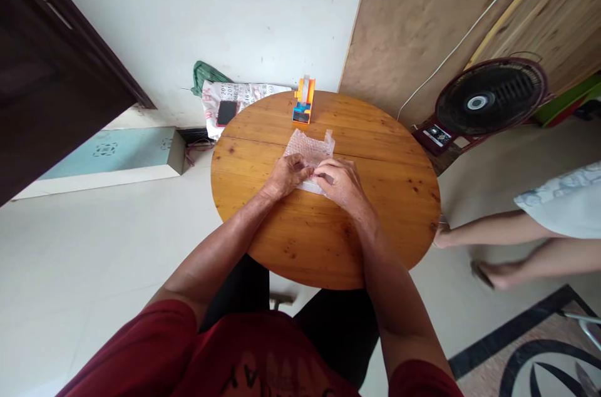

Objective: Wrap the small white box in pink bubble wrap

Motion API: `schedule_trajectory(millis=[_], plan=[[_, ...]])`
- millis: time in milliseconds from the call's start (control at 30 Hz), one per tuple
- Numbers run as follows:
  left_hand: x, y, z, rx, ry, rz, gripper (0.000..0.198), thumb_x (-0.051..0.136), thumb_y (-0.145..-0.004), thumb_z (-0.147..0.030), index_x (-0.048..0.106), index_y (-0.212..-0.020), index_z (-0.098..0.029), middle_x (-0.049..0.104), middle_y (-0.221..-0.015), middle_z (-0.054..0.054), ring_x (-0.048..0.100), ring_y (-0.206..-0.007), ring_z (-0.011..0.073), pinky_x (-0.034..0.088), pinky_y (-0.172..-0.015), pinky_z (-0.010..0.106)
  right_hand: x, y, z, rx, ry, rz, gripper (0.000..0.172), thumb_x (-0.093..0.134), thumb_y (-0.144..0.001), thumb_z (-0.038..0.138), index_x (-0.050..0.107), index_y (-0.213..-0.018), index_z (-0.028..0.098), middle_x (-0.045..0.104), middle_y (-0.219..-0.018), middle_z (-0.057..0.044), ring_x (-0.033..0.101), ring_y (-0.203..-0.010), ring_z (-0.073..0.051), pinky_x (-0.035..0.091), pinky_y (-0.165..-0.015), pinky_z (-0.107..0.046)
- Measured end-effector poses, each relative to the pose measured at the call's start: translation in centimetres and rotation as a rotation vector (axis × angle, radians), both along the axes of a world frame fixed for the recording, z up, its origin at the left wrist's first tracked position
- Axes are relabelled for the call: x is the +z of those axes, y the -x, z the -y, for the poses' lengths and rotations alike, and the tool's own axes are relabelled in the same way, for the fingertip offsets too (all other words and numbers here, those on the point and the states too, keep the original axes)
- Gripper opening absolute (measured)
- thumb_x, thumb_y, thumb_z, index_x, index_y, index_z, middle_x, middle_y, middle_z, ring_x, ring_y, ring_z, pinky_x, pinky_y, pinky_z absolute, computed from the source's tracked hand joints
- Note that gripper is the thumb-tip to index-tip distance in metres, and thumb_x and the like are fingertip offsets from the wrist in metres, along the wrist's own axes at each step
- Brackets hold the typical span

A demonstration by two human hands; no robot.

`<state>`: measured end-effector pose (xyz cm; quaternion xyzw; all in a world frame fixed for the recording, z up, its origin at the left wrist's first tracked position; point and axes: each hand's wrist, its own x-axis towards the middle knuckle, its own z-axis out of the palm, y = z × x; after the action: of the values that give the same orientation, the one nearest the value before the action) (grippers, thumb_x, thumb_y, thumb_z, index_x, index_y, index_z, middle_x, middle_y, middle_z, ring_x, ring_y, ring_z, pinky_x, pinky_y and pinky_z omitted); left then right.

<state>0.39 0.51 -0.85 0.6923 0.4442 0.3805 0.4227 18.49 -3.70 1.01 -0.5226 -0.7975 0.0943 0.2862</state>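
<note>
left hand (285,176) and right hand (342,183) pinch the wrap (307,148), seemingly to steady it; the dispenser (305,101) stands beyond, leaving room.

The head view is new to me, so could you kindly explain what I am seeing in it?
Gladly. There is no machine here: a camera worn on a person's head looks forward and down, so you see their own lap, arms, left hand and right hand. This is the only picture. In front is a round wooden table. On it lies bubble wrap, and the fingers of both hands seem to pinch its near part. Whether the wrap holds anything is hard to tell. Farther back on the table stands an orange and blue tape dispenser. At the right, another person's legs show.
</note>
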Motion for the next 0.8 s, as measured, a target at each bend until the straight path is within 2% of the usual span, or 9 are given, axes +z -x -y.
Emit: schedule_trajectory(millis=[133, 267, 333, 433, 533, 700, 800], plan=[[-0.4, 0.8, -0.6, 0.038, -0.037, -0.120, 0.037, 0.071, -0.072, -0.049, 0.053, -0.063, -0.017, 0.045, -0.058, -0.002, 0.037, -0.057, 0.0100, 0.027, -0.053, 0.025, 0.3, 0.0, 0.1, 0.016, 0.006, -0.015, 0.014, 0.062, -0.088, 0.024, 0.075, -0.083, 0.026, 0.074, -0.098, -0.001, 0.066, -0.093, -0.019, 0.041, -0.090, -0.034], [-0.9, 1.4, -1.3, 0.051, 0.007, -0.108, 0.038, 0.068, -0.071, -0.053, 0.063, -0.076, -0.015, 0.058, -0.068, 0.002, 0.048, -0.061, 0.0131, 0.034, -0.055, 0.026, 0.9, 0.1, 0.4, -0.014, 0.038, -0.004, 0.014, 0.063, -0.088, 0.023, 0.075, -0.082, 0.025, 0.075, -0.098, 0.000, 0.067, -0.095, -0.019, 0.040, -0.091, -0.033], [-1.1, 1.6, -1.5, 0.101, 0.046, -0.087, 0.042, 0.067, -0.069, -0.056, 0.064, -0.081, -0.016, 0.062, -0.072, 0.003, 0.051, -0.064, 0.0147, 0.038, -0.057, 0.027, 1.1, 0.2, 0.5, -0.023, 0.048, -0.006, 0.013, 0.064, -0.088, 0.023, 0.075, -0.081, 0.024, 0.075, -0.097, 0.000, 0.067, -0.093, -0.017, 0.039, -0.091, -0.032], [-1.2, 2.1, -1.9, 0.165, 0.013, -0.147, 0.039, 0.066, -0.070, -0.056, 0.064, -0.076, -0.017, 0.068, -0.084, 0.006, 0.058, -0.076, 0.0185, 0.044, -0.070, 0.031, 1.1, 0.2, 0.5, -0.014, 0.047, -0.004, 0.013, 0.064, -0.088, 0.022, 0.076, -0.082, 0.024, 0.075, -0.096, 0.000, 0.067, -0.092, -0.016, 0.039, -0.089, -0.030], [-1.1, 2.5, -2.2, 0.215, -0.027, -0.206, 0.039, 0.064, -0.070, -0.056, 0.063, -0.074, -0.017, 0.069, -0.093, 0.008, 0.061, -0.085, 0.0211, 0.046, -0.080, 0.034, 0.8, 0.1, 0.5, -0.024, 0.029, 0.016, 0.014, 0.064, -0.088, 0.020, 0.076, -0.083, 0.025, 0.075, -0.097, 0.001, 0.066, -0.094, -0.016, 0.038, -0.089, -0.031], [-0.7, 3.3, -2.3, 0.265, -0.103, -0.464, 0.039, 0.063, -0.072, -0.057, 0.060, -0.067, -0.019, 0.065, -0.084, 0.010, 0.060, -0.084, 0.0244, 0.044, -0.075, 0.033, 0.4, -0.1, 0.4, -0.031, 0.009, 0.021, 0.012, 0.066, -0.088, 0.021, 0.076, -0.083, 0.026, 0.075, -0.096, 0.002, 0.066, -0.095, -0.016, 0.037, -0.088, -0.032], [-0.5, 3.8, -2.1, 0.256, -0.073, -0.553, 0.038, 0.062, -0.073, -0.057, 0.060, -0.065, -0.019, 0.064, -0.077, 0.008, 0.058, -0.077, 0.0222, 0.039, -0.067, 0.029, 0.3, -0.1, 0.4, -0.051, 0.004, 0.014, 0.011, 0.067, -0.088, 0.022, 0.076, -0.084, 0.027, 0.075, -0.096, 0.002, 0.065, -0.095, -0.017, 0.036, -0.089, -0.032]])
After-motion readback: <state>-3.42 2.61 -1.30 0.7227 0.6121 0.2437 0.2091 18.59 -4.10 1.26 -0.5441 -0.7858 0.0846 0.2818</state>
